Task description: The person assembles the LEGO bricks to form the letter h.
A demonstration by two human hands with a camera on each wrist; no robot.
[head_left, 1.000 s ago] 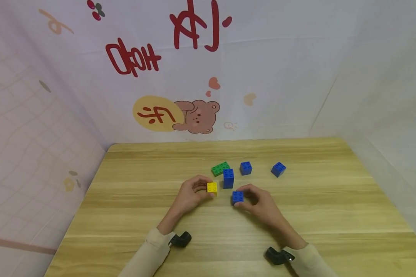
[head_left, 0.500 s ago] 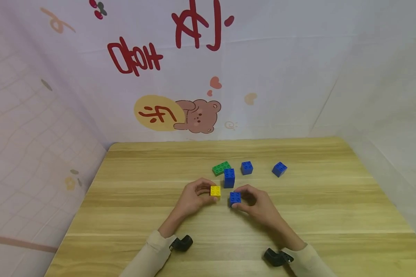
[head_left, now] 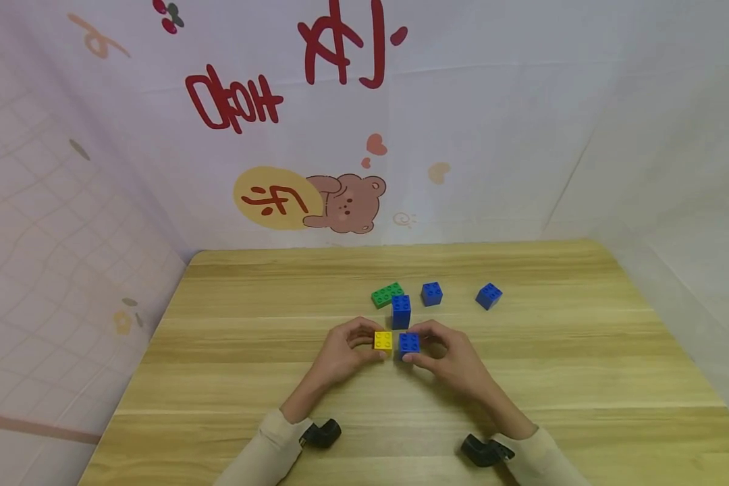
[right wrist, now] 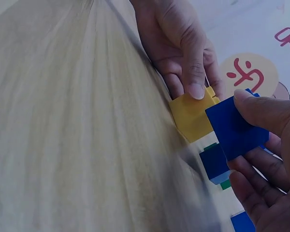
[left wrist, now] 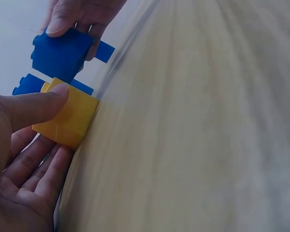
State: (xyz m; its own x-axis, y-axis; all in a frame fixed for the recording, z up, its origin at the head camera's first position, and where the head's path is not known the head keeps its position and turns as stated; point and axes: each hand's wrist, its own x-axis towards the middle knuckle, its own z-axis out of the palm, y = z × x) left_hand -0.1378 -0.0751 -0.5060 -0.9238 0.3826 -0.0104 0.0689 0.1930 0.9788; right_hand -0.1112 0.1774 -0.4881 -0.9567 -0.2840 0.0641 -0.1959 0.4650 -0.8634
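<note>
Between thumb and fingers, my left hand (head_left: 341, 352) pinches a yellow toy building block (head_left: 383, 343), studs up. My right hand (head_left: 455, 354) holds a blue building block (head_left: 409, 344) the same way, just right of the yellow one, with a narrow gap between them in the head view. The left wrist view shows the yellow block (left wrist: 70, 116) low by the tabletop and the blue block (left wrist: 63, 53) held a little higher. Right behind both stands a taller blue block stack (head_left: 401, 312).
A green block (head_left: 387, 295) lies flat behind the tall stack. Farther right on the wooden table (head_left: 249, 290) are a blue block (head_left: 432, 294) and another blue block (head_left: 489, 296), turned at an angle. A printed white cloth (head_left: 492, 135) hangs behind the table.
Both hands have moved toward each other: the yellow block has shifted right and slightly nearer, the blue one left. The gap between them has narrowed. The other blocks stay put.
</note>
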